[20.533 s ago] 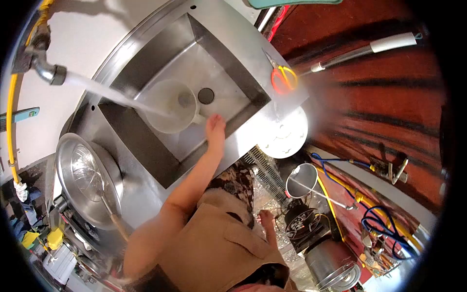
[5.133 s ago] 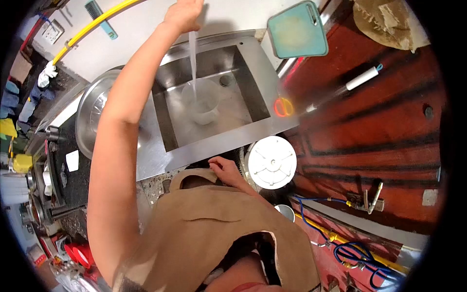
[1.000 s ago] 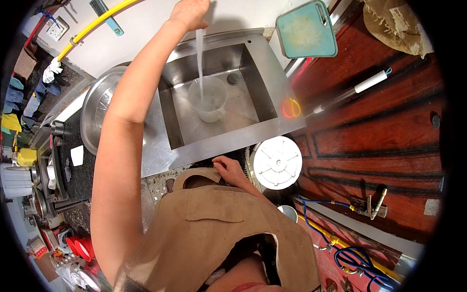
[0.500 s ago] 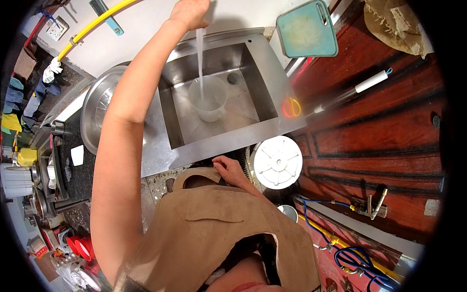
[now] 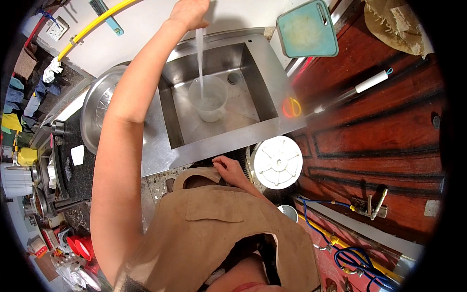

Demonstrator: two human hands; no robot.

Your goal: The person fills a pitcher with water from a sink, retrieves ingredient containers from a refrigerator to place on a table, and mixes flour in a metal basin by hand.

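Observation:
My left hand [image 5: 192, 14] is at the top edge, its fingers closed around the tap, which the hand mostly hides. Water [image 5: 200, 53] streams down from just beneath it into a translucent jug [image 5: 207, 109]. The jug stands upright on the bottom of the steel sink [image 5: 228, 134], its handle toward the lower right. No hand touches the jug. Below the sink's front edge, beside the brown apron [image 5: 209, 209], my right hand [image 5: 231, 171] hangs with loosely bent fingers, and nothing shows in it.
A large steel bowl [image 5: 90, 117] with a wire strainer sits left of the sink, partly behind my left arm. Scissors [image 5: 292, 107] lie at the counter's right end. A white round lid [image 5: 277, 163] is below them. A green cutting board [image 5: 307, 30] leans at the back.
Since the oldest frame, my left hand has gone from beside the jug's handle up to the tap. The view has turned too. Over the last second nothing clearly moves apart from the running water.

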